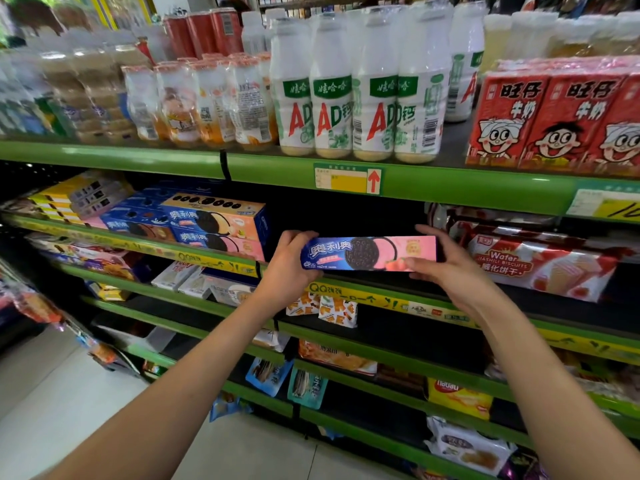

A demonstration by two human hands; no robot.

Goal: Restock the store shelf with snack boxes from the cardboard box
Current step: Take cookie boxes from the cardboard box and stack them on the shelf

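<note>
Shelving: green-edged store shelf in several tiers, running off to both sides.
Top tier: white AD drink bottles in shrink wrap, with red milk cartons to their right.
Second tier, right: wafer biscuit pack lying flat, near the right hand.
Second tier, left: stacked cookie boxes, lengthwise along the shelf, faces turned outward.
Snack box: a long, slim blue-and-pink snack box held level in front of the dark gap between the stack and the wafer pack — long axis running left to right, parallel to the shelf edge, printed face toward the aisle, blue end on the left and pink end on the right.
Left hand: the left hand has its grip closed round the box's blue end, fingers curled over the top edge.
Right hand: the right hand pinches the pink end — thumb on the front face, fingers behind.
Lower tiers: small snack bags below the box.
</note>
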